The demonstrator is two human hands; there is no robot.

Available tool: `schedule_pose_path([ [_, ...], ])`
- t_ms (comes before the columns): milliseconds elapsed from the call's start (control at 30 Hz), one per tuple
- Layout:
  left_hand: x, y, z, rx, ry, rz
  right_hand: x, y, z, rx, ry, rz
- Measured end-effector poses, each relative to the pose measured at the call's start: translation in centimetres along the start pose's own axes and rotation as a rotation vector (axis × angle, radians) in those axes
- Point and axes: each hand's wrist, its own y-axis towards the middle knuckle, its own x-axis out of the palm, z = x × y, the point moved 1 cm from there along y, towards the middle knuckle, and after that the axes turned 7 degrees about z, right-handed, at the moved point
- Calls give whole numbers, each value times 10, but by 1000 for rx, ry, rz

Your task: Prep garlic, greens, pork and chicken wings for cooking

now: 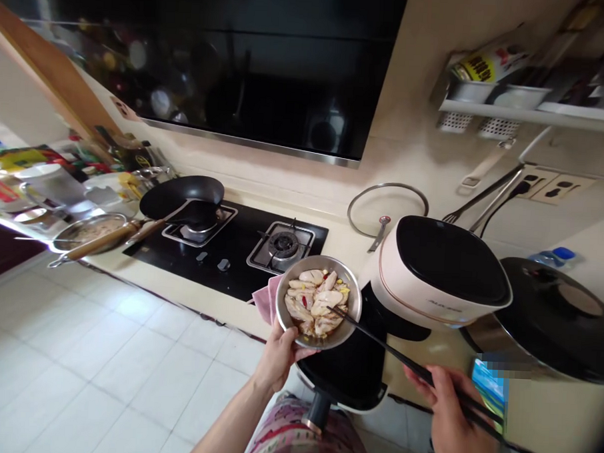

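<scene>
Okay so a pink cloth (265,300) sits just beside the left hand (279,356), which grips a steel bowl (325,262) of seasoned chicken pieces (315,299) over the counter edge (218,310), while the right hand (456,417) pinches chopsticks (401,351) with their tips on the chicken

You stand on a floor of pale square tiles (125,372) with thin grey grout lines, facing a cream desk (178,304) that runs along the wall. Above it hangs a black glass range hood (239,70), trimmed with steel along its lower edge and reflecting the room. On the cream wall (415,145) to your right are a white wall rack (507,114) with slotted baskets beneath it and a double power socket (558,187). A wooden cabinet edge (43,68) slants across the upper left, and bright, even light falls across the tiles
</scene>
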Motion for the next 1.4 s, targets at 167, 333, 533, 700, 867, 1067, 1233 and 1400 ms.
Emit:
schedule_pose_path([
  [167,9,-9,-7,-13,13,-16,8,-5,17,-47,181,-48],
  [333,13,-16,-17,-38,-9,-64,9,-15,-13,-461,-184,-242],
  [533,13,-18,-20,11,18,-41,-13,-7,-86,-874,-468,-56],
  [700,16,-22,-22,51,18,-25,5,-4,-85,-698,-478,-146],
  [867,18,-26,-24,45,21,-12,21,14,-30,-205,-56,-56],
  [1067,24,-30,-21,1,68,-47,23,23,11,30,213,-8],
  [1233,30,-28,-22,-9,72,-125,15,12,-5,-354,59,-87],
  [1400,35,-26,-28,-55,34,-186,11,-4,-40,-926,-250,-306],
])
